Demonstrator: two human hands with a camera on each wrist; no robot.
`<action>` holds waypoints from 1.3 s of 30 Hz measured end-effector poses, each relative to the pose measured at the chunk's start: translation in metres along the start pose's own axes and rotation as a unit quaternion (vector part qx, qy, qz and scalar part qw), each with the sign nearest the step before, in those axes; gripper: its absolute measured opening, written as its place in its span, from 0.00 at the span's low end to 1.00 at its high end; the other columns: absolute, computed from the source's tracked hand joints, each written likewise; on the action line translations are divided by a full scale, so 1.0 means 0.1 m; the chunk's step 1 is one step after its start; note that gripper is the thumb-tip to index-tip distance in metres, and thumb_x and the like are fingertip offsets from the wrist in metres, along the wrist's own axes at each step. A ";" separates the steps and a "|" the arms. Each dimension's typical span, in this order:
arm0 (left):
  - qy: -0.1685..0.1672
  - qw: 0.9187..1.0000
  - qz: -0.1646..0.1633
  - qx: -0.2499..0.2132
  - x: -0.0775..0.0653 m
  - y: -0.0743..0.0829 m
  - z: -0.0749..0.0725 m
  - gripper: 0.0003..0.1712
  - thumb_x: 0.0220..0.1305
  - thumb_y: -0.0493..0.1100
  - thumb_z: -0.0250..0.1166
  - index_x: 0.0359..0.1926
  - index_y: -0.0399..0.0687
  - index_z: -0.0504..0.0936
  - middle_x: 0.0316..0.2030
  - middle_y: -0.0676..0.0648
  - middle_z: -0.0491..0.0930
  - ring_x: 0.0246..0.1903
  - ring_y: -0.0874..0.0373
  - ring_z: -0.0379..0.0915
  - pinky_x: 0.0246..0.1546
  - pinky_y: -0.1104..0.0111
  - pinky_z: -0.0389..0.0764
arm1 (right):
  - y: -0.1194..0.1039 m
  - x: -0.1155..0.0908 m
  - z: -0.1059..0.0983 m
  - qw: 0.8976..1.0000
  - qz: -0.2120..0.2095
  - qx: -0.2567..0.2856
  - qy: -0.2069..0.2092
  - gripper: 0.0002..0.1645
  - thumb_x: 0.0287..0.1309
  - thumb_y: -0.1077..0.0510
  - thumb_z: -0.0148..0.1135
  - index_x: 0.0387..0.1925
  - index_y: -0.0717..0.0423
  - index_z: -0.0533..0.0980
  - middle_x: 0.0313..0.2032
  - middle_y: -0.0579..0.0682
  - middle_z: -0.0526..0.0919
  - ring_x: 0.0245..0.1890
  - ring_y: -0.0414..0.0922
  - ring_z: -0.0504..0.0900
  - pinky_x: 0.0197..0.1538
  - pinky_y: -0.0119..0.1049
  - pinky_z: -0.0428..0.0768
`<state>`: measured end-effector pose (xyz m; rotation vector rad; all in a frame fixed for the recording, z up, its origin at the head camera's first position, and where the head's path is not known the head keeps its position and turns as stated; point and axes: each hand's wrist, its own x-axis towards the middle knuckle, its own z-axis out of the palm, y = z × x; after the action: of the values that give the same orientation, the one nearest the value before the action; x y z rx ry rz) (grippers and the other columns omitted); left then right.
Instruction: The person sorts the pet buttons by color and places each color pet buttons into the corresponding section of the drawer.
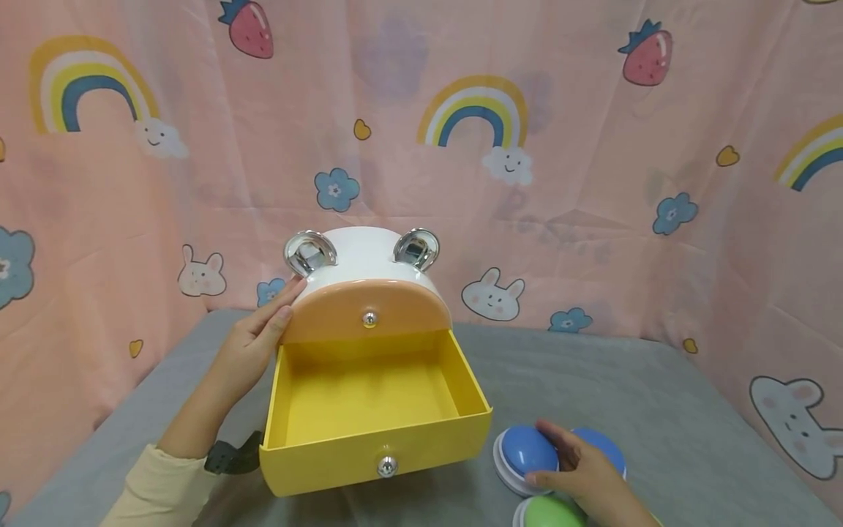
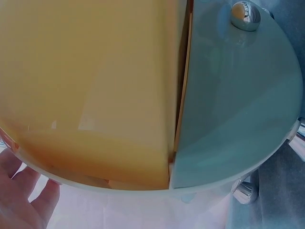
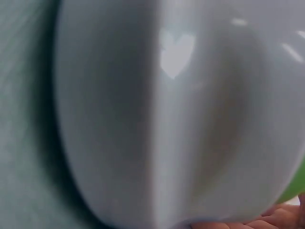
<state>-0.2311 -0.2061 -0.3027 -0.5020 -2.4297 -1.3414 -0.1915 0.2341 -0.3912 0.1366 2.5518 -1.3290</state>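
Observation:
A white drawer box (image 1: 365,252) with two round chrome ears stands before me, in the middle of the head view. Its upper drawer front (image 1: 342,311) is orange with a silver knob and is closed. The yellow lower drawer (image 1: 375,461) is pulled far out. My left hand (image 1: 253,348) lies along the box's left side, thumb by the front edge. In the left wrist view, its fingertips (image 2: 45,200) touch the box's rim. My right hand (image 1: 589,472) holds a blue-domed round button (image 1: 527,450) with a white base, thumb and fingers at its right side.
Another blue-domed button (image 1: 604,446) sits partly behind my right hand. A green-domed one (image 1: 549,512) is nearer me, cut off by the lower frame edge. Everything stands on a grey cloth (image 1: 658,410). A pink patterned curtain (image 1: 408,58) hangs behind and at both sides.

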 end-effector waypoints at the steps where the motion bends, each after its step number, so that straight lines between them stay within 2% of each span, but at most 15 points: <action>1: 0.000 1.000 -0.001 0.001 0.00 0.00 0.00 0.26 0.80 0.52 0.44 0.75 0.66 0.61 0.77 0.56 0.54 0.78 0.50 0.46 0.74 0.45 0.57 | 0.00 0.00 0.01 1.000 0.000 -0.001 0.000 0.61 0.48 0.45 0.78 0.73 0.69 0.56 0.73 0.68 0.59 0.73 0.67 0.59 0.71 0.61 0.65; 9: -0.002 1.000 -0.001 0.003 0.00 -0.02 -0.01 0.26 0.80 0.53 0.44 0.75 0.68 0.61 0.77 0.57 0.53 0.78 0.50 0.46 0.74 0.44 0.57 | 0.02 0.03 0.02 1.000 -0.002 -0.004 -0.008 0.60 0.49 0.45 0.77 0.74 0.68 0.56 0.73 0.68 0.59 0.72 0.68 0.60 0.69 0.62 0.67; 15: -0.003 1.000 0.002 0.003 0.00 -0.03 -0.01 0.26 0.80 0.53 0.44 0.75 0.67 0.61 0.77 0.56 0.53 0.78 0.49 0.46 0.73 0.44 0.57 | 0.03 0.05 0.02 0.996 0.003 -0.091 -0.004 0.64 0.44 0.36 0.77 0.74 0.65 0.58 0.70 0.72 0.63 0.67 0.68 0.67 0.64 0.63 0.73; 18: -0.004 1.000 0.002 0.004 0.00 -0.03 -0.01 0.26 0.80 0.52 0.44 0.75 0.67 0.61 0.78 0.55 0.53 0.78 0.48 0.47 0.73 0.44 0.58 | 0.03 0.06 0.03 0.993 0.008 -0.116 -0.008 0.66 0.43 0.34 0.77 0.74 0.65 0.58 0.69 0.74 0.63 0.66 0.69 0.68 0.62 0.64 0.74; 31: -0.002 1.000 -0.002 0.003 0.00 -0.02 0.00 0.26 0.80 0.53 0.44 0.75 0.67 0.61 0.78 0.55 0.53 0.78 0.48 0.46 0.74 0.43 0.57 | -0.02 0.06 0.08 0.993 0.025 -0.116 0.024 0.61 0.41 0.41 0.80 0.71 0.63 0.64 0.68 0.72 0.66 0.65 0.69 0.70 0.63 0.63 0.74; 39: 0.001 1.000 0.000 0.007 0.00 -0.01 0.01 0.27 0.80 0.53 0.44 0.76 0.66 0.61 0.78 0.54 0.53 0.78 0.47 0.46 0.74 0.42 0.56 | -0.06 0.05 0.08 0.992 0.043 -0.101 0.056 0.63 0.34 0.37 0.81 0.70 0.61 0.67 0.66 0.72 0.68 0.61 0.67 0.75 0.58 0.62 0.78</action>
<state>-0.2319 -0.2057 -0.3041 -0.4959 -2.4358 -1.3239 -0.1954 0.2239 -0.3925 0.2849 2.7231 -1.0521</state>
